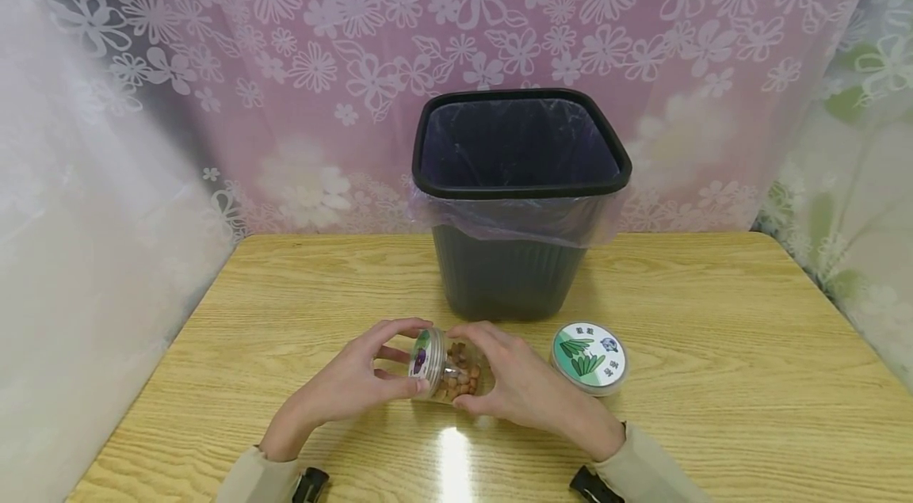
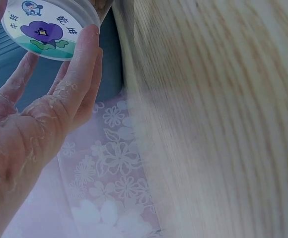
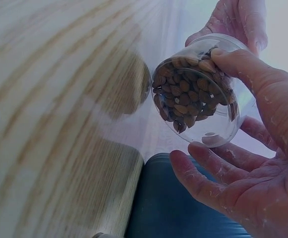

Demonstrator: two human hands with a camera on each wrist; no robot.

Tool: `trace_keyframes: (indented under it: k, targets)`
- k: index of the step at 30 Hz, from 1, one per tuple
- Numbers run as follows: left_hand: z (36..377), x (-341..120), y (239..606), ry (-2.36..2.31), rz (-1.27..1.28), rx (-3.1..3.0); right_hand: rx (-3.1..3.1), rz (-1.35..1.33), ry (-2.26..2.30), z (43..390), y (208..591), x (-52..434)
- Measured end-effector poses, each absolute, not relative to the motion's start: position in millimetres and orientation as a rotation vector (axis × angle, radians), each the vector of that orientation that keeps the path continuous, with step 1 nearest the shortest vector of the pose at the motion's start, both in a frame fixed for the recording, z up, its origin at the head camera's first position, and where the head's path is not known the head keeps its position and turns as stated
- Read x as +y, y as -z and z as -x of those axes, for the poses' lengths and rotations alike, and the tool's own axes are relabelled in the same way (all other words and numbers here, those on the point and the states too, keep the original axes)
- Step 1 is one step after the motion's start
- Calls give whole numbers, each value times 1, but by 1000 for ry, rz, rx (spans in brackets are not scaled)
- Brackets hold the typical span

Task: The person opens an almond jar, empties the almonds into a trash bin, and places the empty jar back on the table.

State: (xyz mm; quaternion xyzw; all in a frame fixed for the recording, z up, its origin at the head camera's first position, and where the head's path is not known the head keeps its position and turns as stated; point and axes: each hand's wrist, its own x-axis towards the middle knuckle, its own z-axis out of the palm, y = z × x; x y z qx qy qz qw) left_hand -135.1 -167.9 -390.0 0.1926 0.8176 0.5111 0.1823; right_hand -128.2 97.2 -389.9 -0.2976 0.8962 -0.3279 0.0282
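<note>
A clear plastic jar (image 1: 460,378) of almonds (image 3: 186,94) lies tipped on its side between both hands, low over the table. My left hand (image 1: 360,382) grips its round lid (image 2: 44,32), which has a white and green label with a purple cartoon figure. Thumb and fingers of that hand spread around the lid's rim. My right hand (image 1: 524,382) holds the jar's body near its bottom end, thumb on one side and fingers on the other. In the right wrist view the almonds gather toward the lower wall of the jar.
Right of the hands stands a second round container (image 1: 590,356) with a green-and-white lid label. Behind them a dark bin (image 1: 509,273) lined with a thin purple bag stands on the wooden table (image 1: 307,281). Floral curtains (image 1: 299,91) surround the table's back and sides.
</note>
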Motion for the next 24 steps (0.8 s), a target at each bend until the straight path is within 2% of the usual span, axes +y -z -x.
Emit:
trace_keyframes:
  k: [24]
  targets:
    - [134, -164, 385, -1363, -505, 2387, 2775, 937, 992, 128, 390, 98]
